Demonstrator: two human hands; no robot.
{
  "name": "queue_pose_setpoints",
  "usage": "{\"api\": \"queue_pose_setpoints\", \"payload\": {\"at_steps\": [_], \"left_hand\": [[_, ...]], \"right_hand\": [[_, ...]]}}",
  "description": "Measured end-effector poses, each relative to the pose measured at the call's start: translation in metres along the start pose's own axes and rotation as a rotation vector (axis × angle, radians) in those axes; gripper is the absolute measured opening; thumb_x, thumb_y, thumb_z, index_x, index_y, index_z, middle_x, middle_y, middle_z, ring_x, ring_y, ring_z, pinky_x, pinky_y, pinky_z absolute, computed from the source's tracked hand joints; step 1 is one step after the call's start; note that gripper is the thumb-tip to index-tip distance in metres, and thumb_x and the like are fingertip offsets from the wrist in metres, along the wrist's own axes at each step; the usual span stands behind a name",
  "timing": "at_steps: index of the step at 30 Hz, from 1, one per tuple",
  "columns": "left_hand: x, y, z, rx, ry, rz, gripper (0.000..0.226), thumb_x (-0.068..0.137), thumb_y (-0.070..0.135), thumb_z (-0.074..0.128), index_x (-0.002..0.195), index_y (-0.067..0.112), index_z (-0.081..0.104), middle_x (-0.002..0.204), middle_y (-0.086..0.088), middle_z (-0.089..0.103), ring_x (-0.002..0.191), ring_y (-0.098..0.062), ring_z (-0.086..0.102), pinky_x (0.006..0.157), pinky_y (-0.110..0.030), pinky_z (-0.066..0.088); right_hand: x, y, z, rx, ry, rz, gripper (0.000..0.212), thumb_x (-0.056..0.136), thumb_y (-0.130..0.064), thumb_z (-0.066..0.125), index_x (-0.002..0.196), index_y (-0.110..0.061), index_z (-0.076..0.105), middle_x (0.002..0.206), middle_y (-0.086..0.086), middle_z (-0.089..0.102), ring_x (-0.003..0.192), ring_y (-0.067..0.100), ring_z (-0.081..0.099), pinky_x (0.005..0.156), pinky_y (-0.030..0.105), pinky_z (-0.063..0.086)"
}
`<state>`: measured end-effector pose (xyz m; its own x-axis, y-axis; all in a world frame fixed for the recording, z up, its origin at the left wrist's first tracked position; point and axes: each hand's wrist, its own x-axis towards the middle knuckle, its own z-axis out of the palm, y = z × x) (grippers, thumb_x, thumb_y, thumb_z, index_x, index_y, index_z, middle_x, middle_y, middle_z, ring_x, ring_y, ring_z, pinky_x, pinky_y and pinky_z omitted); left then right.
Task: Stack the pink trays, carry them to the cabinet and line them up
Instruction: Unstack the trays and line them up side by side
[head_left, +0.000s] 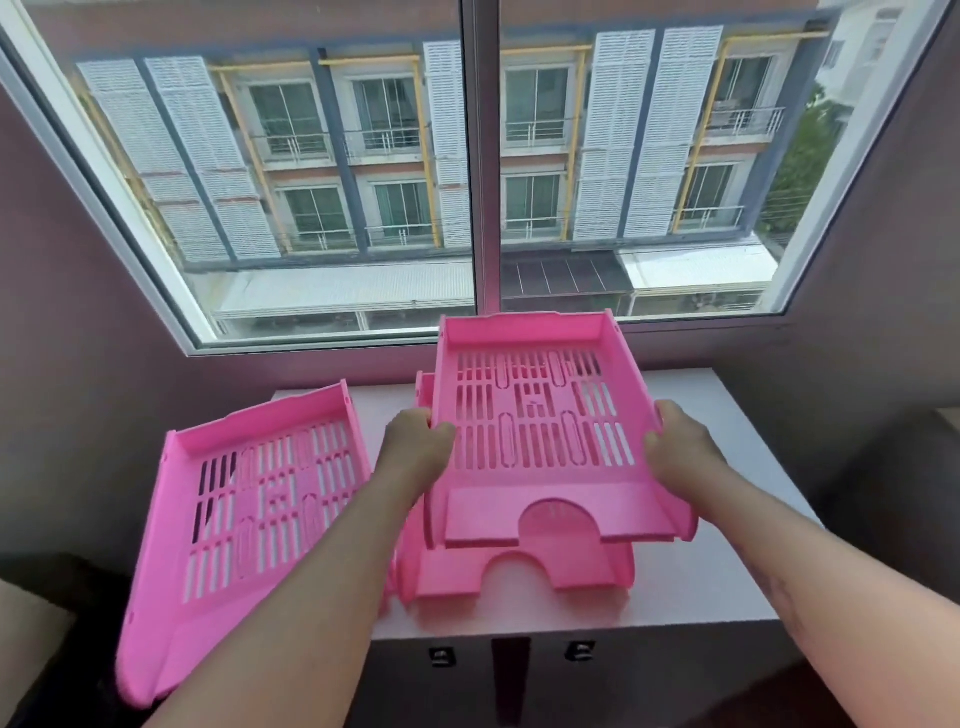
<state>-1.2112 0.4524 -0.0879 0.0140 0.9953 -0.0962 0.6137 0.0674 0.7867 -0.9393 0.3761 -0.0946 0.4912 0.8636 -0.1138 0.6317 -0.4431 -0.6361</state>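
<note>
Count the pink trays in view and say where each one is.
3. One tray is held up by both hands, the left hand and right hand on its sides. One lies on the white cabinet top beneath it. One sits left, overhanging the edge. More could be hidden underneath.

Bright daylight through the window (478, 171) — edges bowed, perhaps slightly soft.
</note>
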Motion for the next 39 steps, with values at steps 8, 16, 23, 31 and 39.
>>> {"api": "queue_pose_setpoints", "payload": {"at_steps": [8,16,23,31,39], "left_hand": [[-0.025,0.077,0.101,-0.037,-0.174,0.109,0.03,0.09,0.01,0.048,0.064,0.016,0.033,0.064,-0.002,0.032,0.055,-0.016,0.025,0.05,-0.029,0.021],[-0.039,0.107,0.171,0.084,-0.294,0.094,0.039,0.097,0.018,0.046,0.122,-0.011,0.053,0.128,-0.031,0.059,0.115,-0.043,0.059,0.086,-0.044,0.053],[-0.04,0.081,0.195,0.266,-0.254,0.087,0.047,0.096,0.014,0.043,0.141,0.0,0.045,0.15,-0.025,0.043,0.113,-0.038,0.063,0.09,-0.047,0.056],[-0.062,0.063,0.208,0.135,-0.235,0.134,0.07,0.097,0.015,0.046,0.159,0.014,0.013,0.167,-0.008,0.018,0.152,-0.027,0.021,0.12,-0.044,0.025],[-0.102,0.009,0.186,0.087,-0.262,0.145,0.096,0.079,0.074,0.044,0.158,0.028,0.014,0.164,0.007,0.024,0.148,-0.014,0.028,0.116,-0.045,0.032]], "right_hand": [[0.011,0.095,-0.096,-0.031,0.166,0.069,0.031,0.088,-0.009,0.042,0.115,-0.019,0.056,0.085,0.001,0.058,0.074,0.026,0.056,0.065,0.034,0.044],[0.016,0.162,-0.129,-0.002,0.168,0.136,0.037,0.089,-0.008,0.041,0.122,-0.018,0.055,0.1,0.009,0.062,0.087,0.032,0.058,0.073,0.039,0.048],[0.023,0.184,-0.102,0.038,0.075,0.143,0.036,0.089,-0.007,0.04,0.119,-0.02,0.056,0.099,0.007,0.063,0.085,0.03,0.059,0.069,0.034,0.046],[0.018,0.207,-0.075,-0.226,-0.013,0.121,0.056,0.094,-0.013,0.034,0.15,-0.02,0.027,0.148,0.009,0.043,0.126,0.03,0.049,0.097,0.042,0.045],[-0.016,0.201,-0.025,-0.693,-0.395,-0.477,0.097,0.07,-0.085,0.019,0.154,-0.038,0.007,0.165,0.003,-0.002,0.15,0.025,-0.004,0.119,0.045,-0.002]]}}
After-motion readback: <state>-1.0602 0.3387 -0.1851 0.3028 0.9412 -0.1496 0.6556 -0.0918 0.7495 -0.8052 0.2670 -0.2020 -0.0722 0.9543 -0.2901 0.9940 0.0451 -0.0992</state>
